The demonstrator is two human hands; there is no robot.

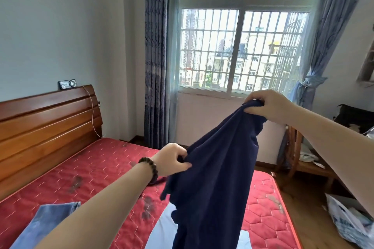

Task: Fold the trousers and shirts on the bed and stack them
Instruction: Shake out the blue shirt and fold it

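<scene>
A dark navy garment (214, 178) hangs in the air over the bed, held by both hands. My right hand (269, 105) pinches its top edge, raised in front of the window. Lower and to the left, my left hand (172, 159), with a bead bracelet on the wrist, grips the garment's left edge. Light blue jeans (46, 220) lie flat on the red mattress (101, 168) at the lower left, partly hidden by my left forearm. A white garment (164, 230) lies on the mattress under the hanging navy cloth, mostly covered by it.
A wooden headboard (46, 123) stands along the left wall. Beyond the bed is a barred window (238, 46) with blue curtains. A wooden chair (299, 155) stands right of the bed. A plastic bag (348, 218) lies on the floor at lower right.
</scene>
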